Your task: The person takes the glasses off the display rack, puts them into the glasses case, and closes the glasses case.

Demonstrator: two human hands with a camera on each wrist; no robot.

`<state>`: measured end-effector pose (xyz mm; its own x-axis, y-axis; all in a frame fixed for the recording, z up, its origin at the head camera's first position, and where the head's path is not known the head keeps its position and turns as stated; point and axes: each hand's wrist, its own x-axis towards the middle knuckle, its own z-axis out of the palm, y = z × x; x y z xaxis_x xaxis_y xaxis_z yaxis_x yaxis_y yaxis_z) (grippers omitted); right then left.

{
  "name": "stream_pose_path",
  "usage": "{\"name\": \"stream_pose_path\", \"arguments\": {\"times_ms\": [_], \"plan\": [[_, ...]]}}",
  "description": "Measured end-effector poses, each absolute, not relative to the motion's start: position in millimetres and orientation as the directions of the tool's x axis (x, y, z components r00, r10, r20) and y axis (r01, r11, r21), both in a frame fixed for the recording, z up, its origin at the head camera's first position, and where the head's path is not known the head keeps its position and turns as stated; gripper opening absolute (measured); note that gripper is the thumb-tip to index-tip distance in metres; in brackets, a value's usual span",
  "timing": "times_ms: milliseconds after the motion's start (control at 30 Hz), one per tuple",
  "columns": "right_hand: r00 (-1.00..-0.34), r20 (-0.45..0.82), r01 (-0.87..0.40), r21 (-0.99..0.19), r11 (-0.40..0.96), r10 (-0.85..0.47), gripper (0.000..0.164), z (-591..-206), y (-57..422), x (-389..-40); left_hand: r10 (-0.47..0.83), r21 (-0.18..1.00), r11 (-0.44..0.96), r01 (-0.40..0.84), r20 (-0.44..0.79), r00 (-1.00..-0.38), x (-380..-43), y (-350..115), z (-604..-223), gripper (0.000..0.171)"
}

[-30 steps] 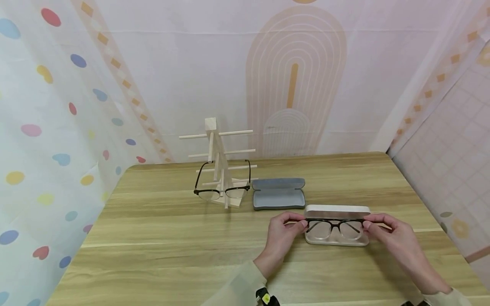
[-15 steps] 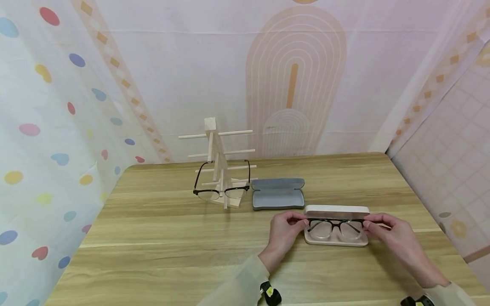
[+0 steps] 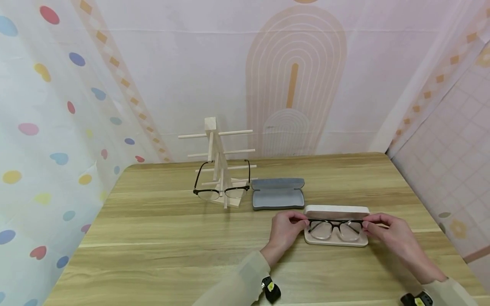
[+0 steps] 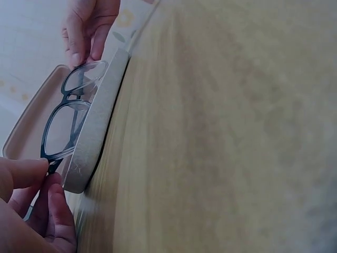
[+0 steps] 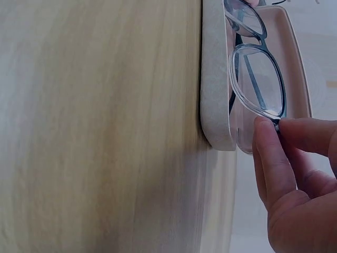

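A pair of eyeglasses [image 3: 335, 224] with a dark top rim and clear lower rims lies folded within the open white glasses case [image 3: 337, 243], partly down in its lower half. At the left end of the frame, my left hand [image 3: 285, 233] pinches the corner between thumb and fingers. My right hand [image 3: 394, 238] pinches the opposite corner the same way. Both wrist views show fingertips right at the hinges, with the temples [image 5: 255, 84] folded behind the lenses. The case's pinkish lid [image 4: 37, 113] stands up behind the glasses.
Just behind the white case, an open grey glasses case [image 3: 278, 199] stands on the wooden table [image 3: 164, 246]. To its left is a wooden peg stand [image 3: 218, 153], with a second pair of eyeglasses [image 3: 208, 195] hanging on it. A patterned curtain [image 3: 183, 76] backs the table.
Both hands keep their pinch on the eyeglasses, which sit very slightly lower over the case. The left forearm has shifted a little to the right.
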<state>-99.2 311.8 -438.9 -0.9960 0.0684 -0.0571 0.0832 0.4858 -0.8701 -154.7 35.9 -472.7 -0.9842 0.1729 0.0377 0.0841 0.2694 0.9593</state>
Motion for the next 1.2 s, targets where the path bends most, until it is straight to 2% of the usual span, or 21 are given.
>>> {"name": "stream_pose_path", "arguments": {"times_ms": [567, 833, 1067, 1200], "plan": [[-0.998, -0.063, 0.065, -0.847, 0.528, 0.022, 0.02, -443.6, 313.6, -105.4, 0.189, 0.919, 0.373, 0.126, 0.058, -0.98, -157.8, 33.4, -475.4, 0.005], [-1.0, -0.014, 0.028, -0.733, 0.68, 0.026, 0.018, -444.6, 315.3, -108.3, 0.212, 0.906, 0.396, 0.149, 0.068, -0.975, -160.0, 31.6, -476.2, 0.005], [-1.0, 0.0, 0.013, -0.697, 0.717, 0.018, 0.017, -444.8, 315.4, -108.0, 0.227, 0.907, 0.401, 0.128, 0.037, -0.973, -159.7, 28.7, -474.6, 0.009], [-1.0, -0.011, 0.022, -0.708, 0.706, 0.02, 0.023, -443.7, 315.7, -106.5, 0.22, 0.912, 0.398, 0.095, 0.005, -0.976, -158.9, 24.7, -474.7, 0.012]]}}
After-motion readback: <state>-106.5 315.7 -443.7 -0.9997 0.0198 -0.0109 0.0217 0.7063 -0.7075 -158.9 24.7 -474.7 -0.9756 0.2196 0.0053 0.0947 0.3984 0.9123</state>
